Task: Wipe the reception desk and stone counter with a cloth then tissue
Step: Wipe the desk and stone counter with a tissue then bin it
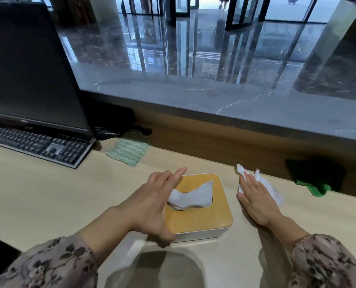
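Pressing tissue (274, 194) to desk (48, 194), right hand (256, 198) flat, left hand (150, 202) spread above tissue box (204, 221)

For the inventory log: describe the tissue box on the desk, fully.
The tissue box is a rounded-cornered rectangle: white body, wood-look lid with a slot. One white tissue sticks up from it, crumpled. It sits flat on the pale desk, the open left hand at its left edge; contact cannot be told.

Bare desk (48, 190) left of tissue box (202, 217); keyboard (40, 145), striped cloth (129, 150) block far-left edge.
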`<action>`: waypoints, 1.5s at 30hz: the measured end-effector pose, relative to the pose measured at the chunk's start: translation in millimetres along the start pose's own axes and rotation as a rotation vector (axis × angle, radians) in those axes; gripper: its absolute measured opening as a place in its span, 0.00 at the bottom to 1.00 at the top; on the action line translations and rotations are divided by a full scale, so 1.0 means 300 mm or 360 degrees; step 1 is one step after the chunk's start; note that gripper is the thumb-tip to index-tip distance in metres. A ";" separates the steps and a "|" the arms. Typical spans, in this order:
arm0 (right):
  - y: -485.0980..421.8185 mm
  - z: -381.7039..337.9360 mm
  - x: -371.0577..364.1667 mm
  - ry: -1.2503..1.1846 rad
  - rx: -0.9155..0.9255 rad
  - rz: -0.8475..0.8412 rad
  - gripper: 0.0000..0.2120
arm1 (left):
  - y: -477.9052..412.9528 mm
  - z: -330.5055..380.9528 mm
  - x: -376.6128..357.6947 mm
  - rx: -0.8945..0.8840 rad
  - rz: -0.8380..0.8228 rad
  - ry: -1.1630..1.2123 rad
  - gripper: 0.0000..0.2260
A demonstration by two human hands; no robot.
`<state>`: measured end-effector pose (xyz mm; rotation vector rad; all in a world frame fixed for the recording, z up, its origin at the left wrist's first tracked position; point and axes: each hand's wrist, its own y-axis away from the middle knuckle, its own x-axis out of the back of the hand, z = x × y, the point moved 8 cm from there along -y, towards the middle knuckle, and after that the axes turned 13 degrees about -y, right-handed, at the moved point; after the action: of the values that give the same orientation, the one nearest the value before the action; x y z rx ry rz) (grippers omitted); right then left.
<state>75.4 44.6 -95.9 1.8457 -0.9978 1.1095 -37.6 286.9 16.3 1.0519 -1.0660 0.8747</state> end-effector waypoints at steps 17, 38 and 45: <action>-0.174 -0.073 -0.027 -0.0085 0.0005 0.0015 0.38 | -0.066 -0.294 -0.052 0.0301 0.0101 0.0631 0.34; -0.264 -0.662 -0.227 -0.0032 0.1223 -0.0736 0.29 | -0.174 -0.424 -0.293 0.0659 -0.0348 0.0029 0.59; -0.479 -0.490 -0.108 -0.0045 0.0735 -0.0392 0.28 | -0.194 -0.404 -0.270 0.0700 -0.0386 -0.0084 0.58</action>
<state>143.5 241.0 -104.3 2.2812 -0.5322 1.2334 25.6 381.6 -91.5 1.5435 -0.7814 0.9069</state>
